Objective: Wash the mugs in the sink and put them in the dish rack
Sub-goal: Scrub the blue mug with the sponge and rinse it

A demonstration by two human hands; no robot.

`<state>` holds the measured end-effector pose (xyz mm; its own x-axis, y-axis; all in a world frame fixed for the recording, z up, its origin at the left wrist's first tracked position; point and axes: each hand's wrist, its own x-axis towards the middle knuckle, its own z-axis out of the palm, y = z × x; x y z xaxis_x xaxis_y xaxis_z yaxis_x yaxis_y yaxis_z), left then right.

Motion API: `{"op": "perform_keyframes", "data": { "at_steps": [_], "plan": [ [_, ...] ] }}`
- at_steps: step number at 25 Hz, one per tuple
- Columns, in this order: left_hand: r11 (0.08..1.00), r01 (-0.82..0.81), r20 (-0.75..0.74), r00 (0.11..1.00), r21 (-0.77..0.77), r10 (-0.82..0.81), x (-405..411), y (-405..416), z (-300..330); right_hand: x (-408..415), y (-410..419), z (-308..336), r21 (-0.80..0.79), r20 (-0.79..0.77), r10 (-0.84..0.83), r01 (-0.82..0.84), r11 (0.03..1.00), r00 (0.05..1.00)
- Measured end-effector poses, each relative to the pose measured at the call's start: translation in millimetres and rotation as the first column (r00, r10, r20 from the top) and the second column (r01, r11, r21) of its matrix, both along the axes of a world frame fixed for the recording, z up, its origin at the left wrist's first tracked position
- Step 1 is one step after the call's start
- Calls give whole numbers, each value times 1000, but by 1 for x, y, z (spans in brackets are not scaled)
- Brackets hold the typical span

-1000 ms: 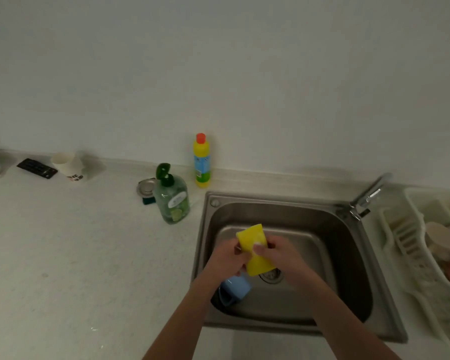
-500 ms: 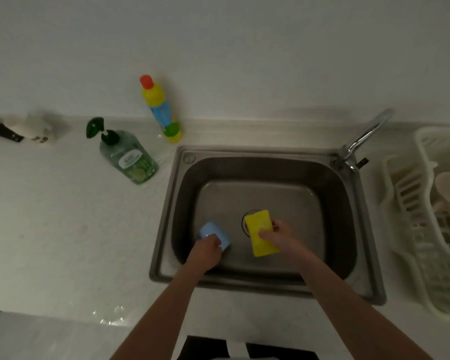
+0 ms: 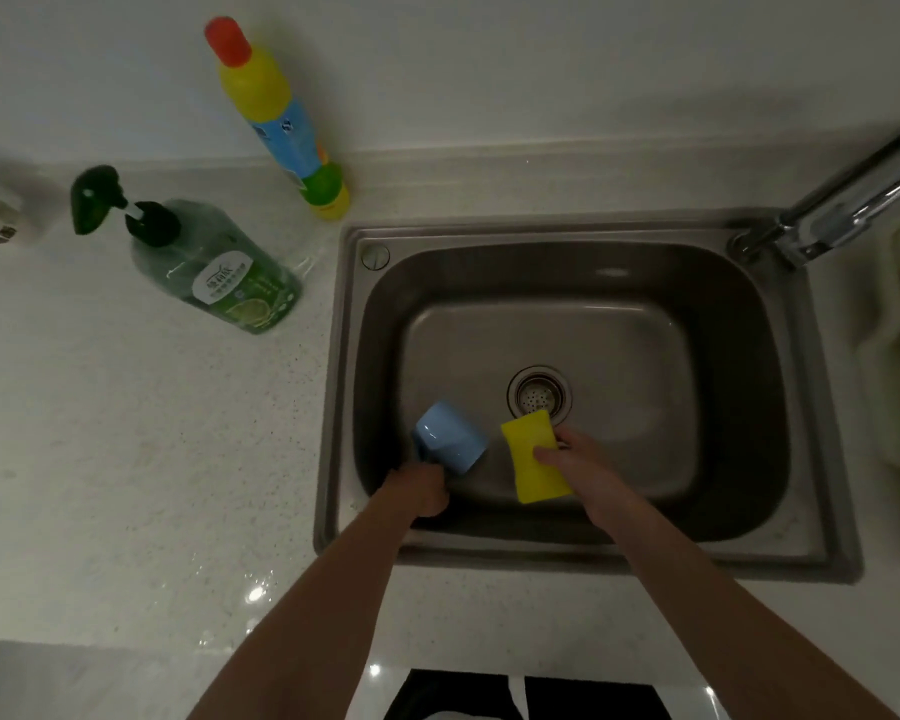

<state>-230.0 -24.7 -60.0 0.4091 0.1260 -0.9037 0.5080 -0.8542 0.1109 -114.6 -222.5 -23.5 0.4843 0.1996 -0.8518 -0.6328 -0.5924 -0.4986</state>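
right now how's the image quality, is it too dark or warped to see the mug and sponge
Head view: dim, underexposed light, yet the blue mug in the left hand and the yellow sponge in the right hand read clearly. Head view: wide-angle warp tilts the yellow bottle and the green soap bottle. Head view: small glare spots on the wet counter; the left edge is blurred.

pale speckled counter (image 3: 126,459) — steel sink (image 3: 583,556) set in; green soap bottle (image 3: 219,275), yellow bottle (image 3: 276,111) standing.
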Motion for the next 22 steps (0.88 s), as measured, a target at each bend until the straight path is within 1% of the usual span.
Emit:
{"op": "perform_keyframes", "data": {
  "at_steps": [2,4,8,10,12,13,14,15,16,18,19,21,22],
  "plan": [
    [992,125,-22,992,-5,-125,5,3,-14,-5,9,-12,-8,-9,-33,33,999,999],
    [979,204,-15,979,-8,-204,7,6,-25,-8,16,-24,-13,-17,-51,51,999,999],
    [964,262,-27,964,-49,-263,7,11,-46,-14,16,-37,-59,-3,-97,97,994,995],
    [952,302,-15,953,-41,-303,11,14,-56,-12,13,-41,-66,0,-100,100,993,995],
    [930,367,17,930,-10,-367,18,15,-57,-10,8,-44,-94,19,-74,75,993,997],
    [918,397,71,915,16,-397,22,12,-54,-10,5,-44,-117,34,-80,83,990,996],
    [913,403,156,900,53,-407,26,8,-52,-10,0,-44,-126,54,-98,104,987,994],
    [920,380,267,881,92,-391,30,4,-49,-9,-4,-42,-129,75,-126,134,982,989],
    [939,324,370,863,116,-343,32,0,-46,-9,-8,-40,-125,91,-149,160,979,985],
    [981,179,482,854,80,-195,38,-5,-38,-7,-14,-37,-116,119,-168,181,976,979],
    [995,90,508,856,33,-94,43,-7,-33,-6,-16,-34,-112,138,-162,178,978,977],
    [993,-88,489,864,-85,118,54,-12,-24,-4,-20,-27,-108,197,-130,153,982,972],
    [981,-149,463,865,-127,192,59,-15,-20,-3,-21,-22,-106,233,-109,136,985,966]
  ]
}}
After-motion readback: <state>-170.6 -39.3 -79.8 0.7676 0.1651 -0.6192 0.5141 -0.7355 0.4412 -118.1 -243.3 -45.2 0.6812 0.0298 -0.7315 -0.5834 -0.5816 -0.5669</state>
